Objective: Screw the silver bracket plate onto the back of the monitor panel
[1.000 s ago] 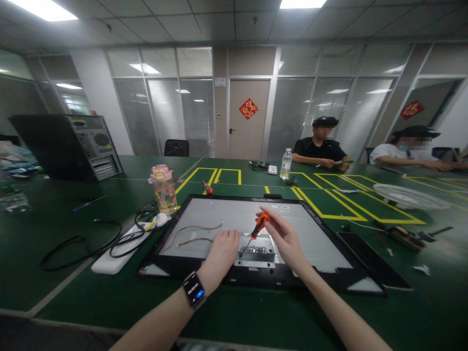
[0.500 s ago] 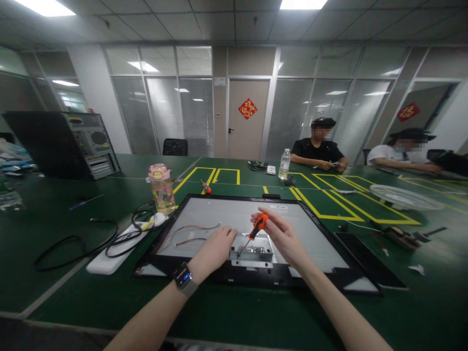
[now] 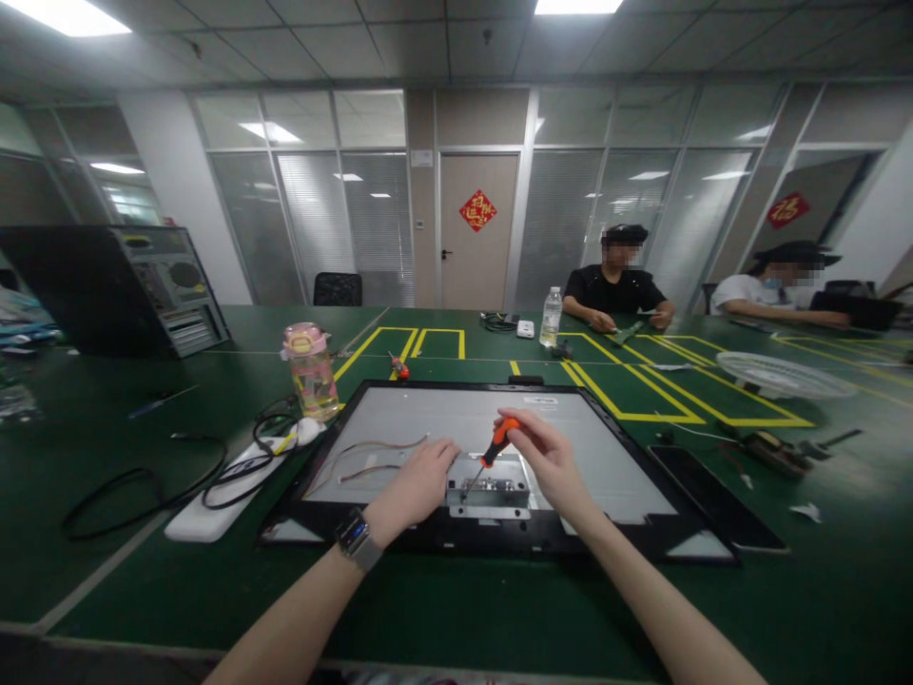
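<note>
A: Which containers do we identify on the counter (image 3: 314, 618)?

B: We identify two upright bottles. The pink-lidded bottle (image 3: 312, 381) is transparent and holds a pale yellow liquid. The clear bottle (image 3: 552, 319), farther back, carries a label and appears to hold a little yellowish liquid. At the left we note a black computer case (image 3: 71, 285); we cannot tell what it contains.

A: Where do we locate the screwdriver, and how does it look?

B: We locate it above the display panel (image 3: 449, 404). Its handle (image 3: 499, 440) is orange and black; its shaft is thin and straight. It tilts, with the shaft running down leftward to the left end of the silvery metal bracket (image 3: 492, 512). We cannot tell what the tip engages.

A: What finger states do we record?

B: Right hand (image 3: 554, 468): fingers clamped on the screwdriver handle. Left hand (image 3: 416, 483): fingers extended just beside the bracket; we cannot tell whether they grip anything.
</note>
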`<state>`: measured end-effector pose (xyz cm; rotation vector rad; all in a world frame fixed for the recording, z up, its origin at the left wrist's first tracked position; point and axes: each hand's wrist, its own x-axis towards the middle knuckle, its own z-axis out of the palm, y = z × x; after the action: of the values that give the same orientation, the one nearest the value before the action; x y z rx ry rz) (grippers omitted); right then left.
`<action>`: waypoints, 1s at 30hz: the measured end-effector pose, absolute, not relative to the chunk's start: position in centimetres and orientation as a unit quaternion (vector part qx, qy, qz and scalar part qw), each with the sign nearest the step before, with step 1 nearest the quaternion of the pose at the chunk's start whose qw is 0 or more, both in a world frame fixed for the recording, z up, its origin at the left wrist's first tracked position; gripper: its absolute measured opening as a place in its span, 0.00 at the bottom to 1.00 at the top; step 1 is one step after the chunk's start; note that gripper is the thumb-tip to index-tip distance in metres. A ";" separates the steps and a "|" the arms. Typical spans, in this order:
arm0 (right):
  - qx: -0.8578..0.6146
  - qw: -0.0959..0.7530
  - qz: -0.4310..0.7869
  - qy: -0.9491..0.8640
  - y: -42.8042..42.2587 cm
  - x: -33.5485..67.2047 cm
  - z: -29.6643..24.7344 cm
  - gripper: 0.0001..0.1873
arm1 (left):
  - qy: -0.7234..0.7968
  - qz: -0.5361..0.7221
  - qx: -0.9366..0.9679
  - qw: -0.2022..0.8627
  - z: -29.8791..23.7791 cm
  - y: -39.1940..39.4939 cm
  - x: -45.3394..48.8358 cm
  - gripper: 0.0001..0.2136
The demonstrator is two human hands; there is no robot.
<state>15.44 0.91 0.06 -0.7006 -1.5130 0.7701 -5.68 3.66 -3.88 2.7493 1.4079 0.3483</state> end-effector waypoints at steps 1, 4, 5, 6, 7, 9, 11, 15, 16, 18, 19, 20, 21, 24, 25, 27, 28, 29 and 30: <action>-0.292 0.596 0.369 -0.651 1.0 15.5 0.1 0.14 | 0.453 0.111 0.884 0.017 -3.8 3.7 -5.7 0.24; -0.268 0.580 0.442 -0.630 1.3 15.7 -0.2 0.16 | 0.452 0.109 0.885 0.019 -3.9 3.7 -5.7 0.24; -0.265 0.582 0.452 -0.622 1.4 15.7 -0.3 0.15 | 0.452 0.110 0.885 0.019 -3.9 3.7 -5.7 0.24; -0.264 0.587 0.458 -0.613 1.4 15.7 -0.4 0.14 | 0.452 0.109 0.885 0.020 -3.9 3.7 -5.7 0.25; -0.264 0.591 0.464 -0.605 1.5 15.7 -0.5 0.14 | 0.452 0.109 0.885 0.021 -3.9 3.7 -5.7 0.25; -0.264 0.594 0.478 -0.591 1.4 15.6 -0.6 0.15 | 0.453 0.110 0.885 0.023 -3.8 3.6 -5.7 0.25; -0.262 0.593 0.492 -0.581 1.3 15.6 -0.5 0.17 | 0.451 0.112 0.885 0.022 -3.8 3.6 -5.7 0.25; -0.251 0.592 0.504 -0.577 1.2 15.5 -0.3 0.18 | 0.447 0.120 0.886 0.014 -3.9 3.6 -5.7 0.25; -0.253 0.595 0.501 -0.575 1.3 15.5 -0.3 0.17 | 0.447 0.121 0.886 0.013 -4.0 3.6 -5.8 0.25; -0.267 0.606 0.482 -0.574 1.4 15.5 -0.4 0.15 | 0.446 0.121 0.887 0.010 -4.2 3.8 -5.8 0.25; -0.274 0.611 0.471 -0.574 1.4 15.5 -0.4 0.14 | 0.445 0.120 0.888 0.009 -4.3 3.8 -5.9 0.25; -0.280 0.614 0.461 -0.576 1.4 15.5 -0.4 0.13 | 0.444 0.119 0.888 0.007 -4.4 3.9 -5.9 0.25; -0.283 0.614 0.458 -0.577 1.4 15.6 -0.4 0.13 | 0.443 0.118 0.889 0.006 -4.5 3.9 -5.9 0.25; -0.273 0.605 0.478 -0.575 1.3 15.6 -0.2 0.15 | 0.442 0.119 0.889 0.006 -4.5 3.9 -5.9 0.25; -0.267 0.602 0.486 -0.574 1.3 15.6 -0.1 0.16 | 0.443 0.120 0.888 0.007 -4.4 3.9 -5.9 0.25; -0.263 0.602 0.489 -0.573 1.2 15.5 0.0 0.16 | 0.444 0.123 0.887 0.007 -4.3 3.8 -5.8 0.25; -0.266 0.604 0.483 -0.575 1.3 15.5 -0.1 0.15 | 0.444 0.124 0.887 0.006 -4.2 3.7 -5.8 0.25; -0.272 0.607 0.474 -0.578 1.3 15.5 -0.1 0.15 | 0.444 0.125 0.887 0.006 -4.2 3.7 -5.8 0.25; -0.277 0.611 0.463 -0.579 1.4 15.5 -0.2 0.14 | 0.444 0.125 0.887 0.006 -4.1 3.7 -5.8 0.25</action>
<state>15.55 1.36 -0.15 -0.6384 -1.3371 1.0690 -5.77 3.67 -4.13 2.7757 1.3905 0.3904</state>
